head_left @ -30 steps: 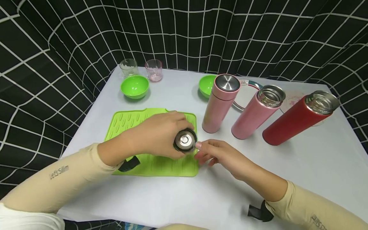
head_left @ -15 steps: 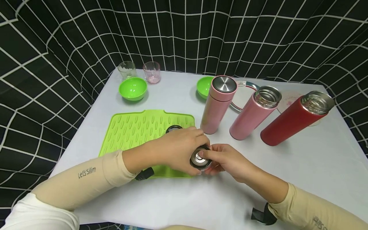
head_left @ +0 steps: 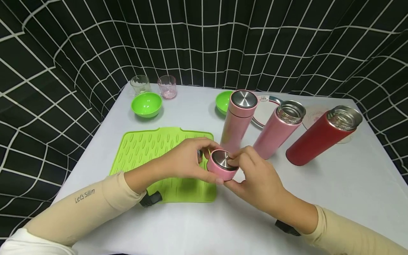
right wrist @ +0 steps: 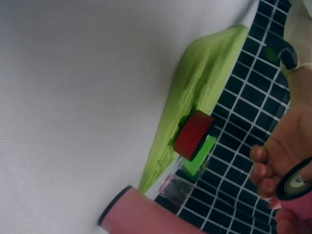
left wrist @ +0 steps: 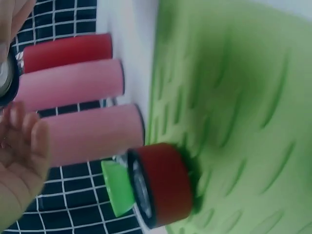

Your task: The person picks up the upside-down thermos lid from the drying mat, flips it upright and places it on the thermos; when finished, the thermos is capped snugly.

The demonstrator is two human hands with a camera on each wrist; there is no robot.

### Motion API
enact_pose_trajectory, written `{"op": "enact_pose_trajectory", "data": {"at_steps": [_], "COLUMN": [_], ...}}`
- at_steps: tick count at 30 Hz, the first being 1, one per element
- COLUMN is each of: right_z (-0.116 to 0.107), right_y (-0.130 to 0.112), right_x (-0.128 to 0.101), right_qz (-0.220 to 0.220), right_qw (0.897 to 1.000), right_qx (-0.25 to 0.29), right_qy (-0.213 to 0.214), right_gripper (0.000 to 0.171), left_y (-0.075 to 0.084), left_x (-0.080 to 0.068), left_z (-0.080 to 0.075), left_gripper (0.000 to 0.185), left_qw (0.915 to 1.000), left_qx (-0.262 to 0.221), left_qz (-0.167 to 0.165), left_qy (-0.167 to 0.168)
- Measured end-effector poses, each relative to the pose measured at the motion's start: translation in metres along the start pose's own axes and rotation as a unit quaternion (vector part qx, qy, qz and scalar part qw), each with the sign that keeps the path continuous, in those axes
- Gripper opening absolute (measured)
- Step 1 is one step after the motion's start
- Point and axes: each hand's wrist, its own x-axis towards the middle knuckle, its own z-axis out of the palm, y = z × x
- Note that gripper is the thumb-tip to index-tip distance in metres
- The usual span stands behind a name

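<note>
Between my two hands, over the green mat's [head_left: 140,148] right edge, is a pink bottle lid [head_left: 220,171] with its steel top facing up. My right hand [head_left: 261,184] pinches it, fingers on the steel top and thumb at the near side. My left hand [head_left: 186,159] curves round its left side, thumb at the lower edge. In the right wrist view the lid [right wrist: 297,207] shows its dark-ringed underside. A red lid [left wrist: 168,185] sits on the mat near my left hand, mostly hidden by that hand in the head view.
A capped pink bottle [head_left: 237,120], an open pink bottle [head_left: 277,131] and an open red bottle [head_left: 318,138] stand right of the mat. Behind are two green bowls [head_left: 146,105], two small glasses [head_left: 167,88] and a plate [head_left: 264,109]. A black gridded curtain [head_left: 191,42] surrounds the table.
My left hand has carried the lid right from over the mat. The right hand has taken hold of it, and the lid has turned from underside up to steel top up.
</note>
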Motion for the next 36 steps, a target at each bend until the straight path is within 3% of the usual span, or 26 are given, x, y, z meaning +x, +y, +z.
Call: {"op": "enact_pose_trajectory", "data": {"at_steps": [3,8,13,18,21,25,28,30,31,33,36], "right_z": [0.005,0.005,0.004,0.003,0.003,0.001,-0.003,-0.006,-0.007,-0.010,-0.014], "right_y": [0.000,0.001,0.001,0.002,0.004,0.013,0.025,0.034,0.039,0.048,0.062], "right_x": [0.004,0.004,0.004,0.002,0.000,-0.007,-0.016,-0.021,-0.023,-0.024,-0.022], "right_qz": [-0.093,-0.147,-0.150,-0.115,-0.090,-0.005,0.108,0.206,0.259,0.368,0.490], "right_qw": [0.993,0.983,0.981,0.987,0.985,0.972,0.967,0.955,0.942,0.904,0.846], "right_qx": [-0.060,-0.086,-0.085,-0.078,-0.081,-0.088,-0.044,0.023,0.060,0.117,0.162], "right_qy": [0.031,0.073,0.085,0.075,0.124,0.217,0.228,0.212,0.206,0.180,0.134], "right_gripper": [0.021,0.026,0.024,0.033,0.047,0.067,0.082,0.092,0.098,0.111,0.111], "left_y": [-0.003,-0.004,-0.004,-0.007,-0.009,-0.010,-0.011,-0.012,-0.012,-0.013,-0.013], "left_x": [-0.005,-0.003,0.000,0.000,-0.001,0.000,0.001,0.002,0.003,0.003,0.004], "left_z": [0.004,0.012,0.013,0.010,0.007,0.004,0.002,0.001,0.000,-0.001,-0.002], "left_gripper": [0.068,0.072,0.063,0.062,0.062,0.063,0.064,0.063,0.063,0.064,0.064], "left_qw": [0.9993,0.9966,0.9949,0.9947,0.9936,0.9933,0.9935,0.9929,0.9926,0.9921,0.9915], "left_qx": [-0.017,-0.011,-0.016,-0.010,-0.003,-0.012,-0.016,-0.019,-0.020,-0.024,-0.036], "left_qz": [0.028,0.071,0.083,0.083,0.091,0.088,0.077,0.074,0.074,0.072,0.071], "left_qy": [0.018,0.039,0.055,0.060,0.067,0.075,0.082,0.091,0.095,0.100,0.102]}}
